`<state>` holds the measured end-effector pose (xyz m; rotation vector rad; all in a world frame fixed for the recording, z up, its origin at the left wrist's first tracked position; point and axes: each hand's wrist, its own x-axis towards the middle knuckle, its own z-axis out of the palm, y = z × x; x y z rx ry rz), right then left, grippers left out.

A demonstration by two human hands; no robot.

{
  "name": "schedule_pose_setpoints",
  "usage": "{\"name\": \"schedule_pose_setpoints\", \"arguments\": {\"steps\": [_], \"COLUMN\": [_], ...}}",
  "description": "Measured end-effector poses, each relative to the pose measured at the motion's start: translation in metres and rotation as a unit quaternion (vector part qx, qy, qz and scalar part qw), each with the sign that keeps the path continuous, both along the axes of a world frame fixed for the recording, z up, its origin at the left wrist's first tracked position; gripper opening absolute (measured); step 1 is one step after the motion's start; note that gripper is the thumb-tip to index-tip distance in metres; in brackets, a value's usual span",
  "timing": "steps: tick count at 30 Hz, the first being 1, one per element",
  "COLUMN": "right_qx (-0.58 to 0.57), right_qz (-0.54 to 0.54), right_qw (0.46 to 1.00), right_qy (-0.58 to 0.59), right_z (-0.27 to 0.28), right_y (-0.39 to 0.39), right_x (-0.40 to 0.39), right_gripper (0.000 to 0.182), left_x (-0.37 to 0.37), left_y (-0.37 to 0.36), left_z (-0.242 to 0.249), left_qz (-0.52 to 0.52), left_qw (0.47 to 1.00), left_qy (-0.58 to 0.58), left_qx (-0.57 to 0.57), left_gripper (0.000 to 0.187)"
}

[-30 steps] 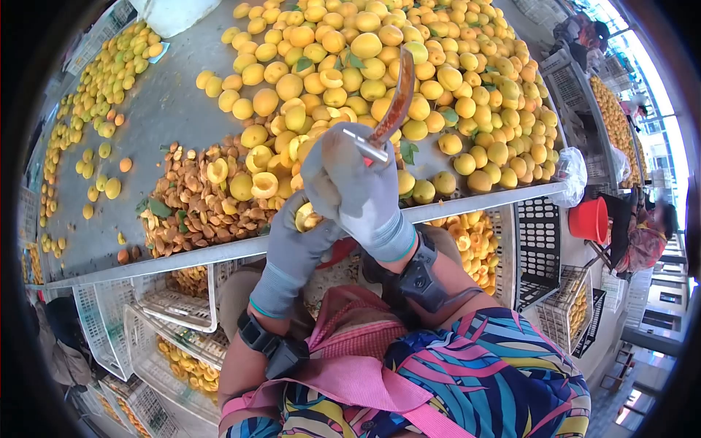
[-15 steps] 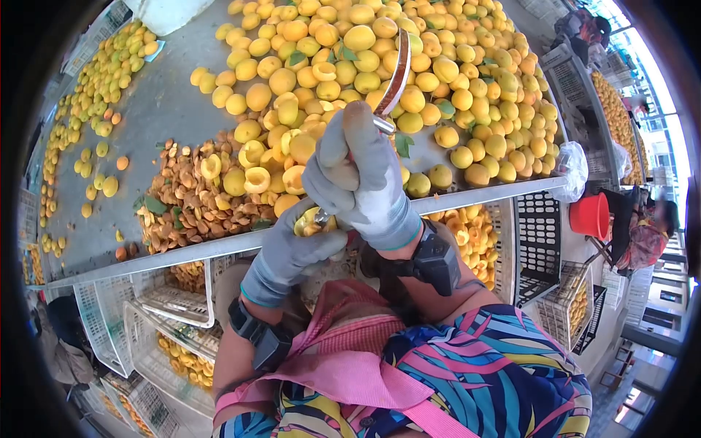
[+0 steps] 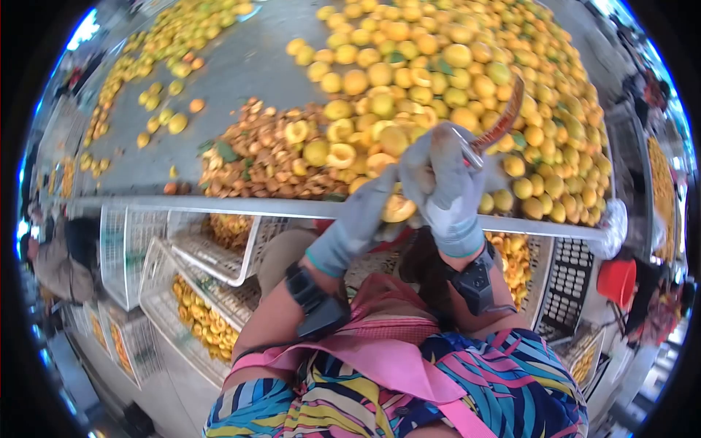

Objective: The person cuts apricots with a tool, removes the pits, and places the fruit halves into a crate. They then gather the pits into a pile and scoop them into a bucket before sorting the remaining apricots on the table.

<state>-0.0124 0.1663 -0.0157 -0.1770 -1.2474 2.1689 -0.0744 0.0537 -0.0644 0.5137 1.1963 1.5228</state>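
Note:
My right hand, in a grey glove, is closed around a curved knife. The knife's reddish-brown curved length sticks out up and to the right, over the apricots. My left hand, gloved too, holds a cut apricot at its fingertips, with the orange inside showing. Both hands are close together just above the table's front edge; the gloves partly hide the apricot. Beyond them lies a large heap of whole yellow apricots. Left of that is a pile of brown apricot pits, with several apricot halves beside it.
The metal table's front rim runs across in front of me. Below it stand white crates with apricot halves, a black crate and a red bucket. A plastic bag hangs at the right corner. Other people sit at both sides.
The view has shifted, so table and hands appear farther right. The knife has swung from nearly upright to slanting right. The apricot in my left hand now shows its orange inside.

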Motion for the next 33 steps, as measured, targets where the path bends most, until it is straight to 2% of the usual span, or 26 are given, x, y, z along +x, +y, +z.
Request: {"name": "schedule_pose_setpoints", "arguments": {"steps": [1, 3, 5, 6, 8, 9, 10, 11, 12, 16, 19, 21, 23, 24, 25, 26, 27, 28, 29, 30, 31, 33], "right_qx": [0.002, 0.112, 0.135, 0.115, 0.097, 0.090, 0.083, 0.088, -0.042, 0.018, -0.062, 0.012, 0.051, -0.042, -0.135, -0.191, -0.191, -0.182, -0.175, -0.168, -0.169, -0.095], "right_qz": [0.000, -0.064, -0.046, -0.032, -0.018, 0.032, 0.080, 0.076, 0.128, 0.108, 0.160, 0.098, 0.060, 0.084, 0.107, 0.066, 0.060, 0.016, -0.029, -0.051, -0.058, -0.139], "right_qw": [1.000, 0.985, 0.981, 0.987, 0.992, 0.993, 0.991, 0.990, 0.991, 0.994, 0.984, 0.995, 0.997, 0.995, 0.982, 0.977, 0.977, 0.981, 0.982, 0.982, 0.981, 0.986], "right_qy": [-0.023, -0.111, -0.133, -0.106, -0.082, -0.074, -0.067, -0.073, 0.001, 0.011, 0.040, 0.008, -0.004, 0.034, 0.072, 0.068, 0.075, 0.069, 0.064, 0.067, 0.073, -0.016], "right_z": [0.002, 0.009, 0.003, -0.003, -0.009, -0.010, -0.011, -0.022, -0.038, -0.045, -0.036, -0.028, -0.017, -0.011, -0.007, -0.006, -0.005, -0.003, -0.001, 0.001, 0.003, 0.010], "right_y": [-0.004, -0.012, -0.011, -0.012, -0.011, -0.008, -0.006, -0.001, 0.004, 0.012, 0.013, 0.014, 0.015, 0.015, 0.015, 0.016, 0.018, 0.021, 0.024, 0.030, 0.032, 0.033], "right_x": [0.000, 0.000, 0.001, -0.002, -0.004, -0.005, -0.004, -0.004, -0.003, 0.004, 0.004, 0.005, 0.000, -0.006, -0.010, -0.010, -0.009, -0.007, -0.006, -0.003, 0.001, 0.008], "right_gripper": [0.032, 0.024, 0.025, 0.026, 0.027, 0.030, 0.034, 0.034, 0.018, 0.029, 0.025, 0.018, 0.023, 0.036, 0.051, 0.049, 0.049, 0.047, 0.046, 0.042, 0.042, 0.041], "left_x": [0.002, 0.007, 0.005, 0.002, 0.002, 0.001, 0.001, 0.001, 0.000, -0.005, -0.003, -0.006, -0.005, -0.001, 0.006, 0.006, 0.007, 0.002, -0.003, -0.007, -0.007, -0.003], "left_y": [-0.002, -0.001, 0.000, 0.000, -0.001, -0.001, -0.001, -0.002, -0.004, -0.006, -0.004, -0.005, -0.008, -0.006, -0.005, -0.005, -0.005, -0.008, -0.007, -0.005, -0.002, 0.004], "left_z": [-0.003, -0.011, -0.034, -0.038, -0.046, -0.025, -0.012, -0.011, -0.012, -0.011, -0.005, -0.013, -0.011, -0.010, -0.010, -0.009, -0.008, -0.007, -0.008, -0.008, -0.006, -0.002], "left_qz": [0.017, 0.071, 0.093, 0.089, 0.085, 0.084, 0.075, 0.070, 0.047, -0.027, -0.016, -0.044, -0.046, -0.052, 0.023, 0.044, 0.088, 0.033, -0.009, -0.019, -0.025, 0.103], "left_qw": [1.000, 0.990, 0.992, 0.978, 0.952, 0.995, 0.980, 0.980, 0.977, 0.947, 0.950, 0.954, 0.980, 0.981, 0.991, 0.957, 0.900, 0.962, 0.997, 0.991, 0.992, 0.976], "left_qy": [0.000, 0.074, 0.061, 0.170, 0.274, 0.052, -0.174, -0.180, -0.208, -0.319, -0.312, -0.295, -0.192, -0.189, 0.108, 0.255, 0.397, 0.263, 0.065, -0.132, -0.127, -0.183], "left_qx": [-0.004, 0.097, 0.062, 0.083, 0.103, 0.025, -0.053, -0.049, -0.026, 0.029, -0.017, 0.012, 0.003, 0.003, 0.081, 0.127, 0.158, 0.061, 0.043, 0.001, -0.002, 0.050], "left_gripper": [0.041, 0.033, 0.031, 0.034, 0.038, 0.037, 0.035, 0.035, 0.034, 0.034, 0.037, 0.040, 0.042, 0.042, 0.043, 0.043, 0.044, 0.046, 0.048, 0.051, 0.051, 0.052]}}
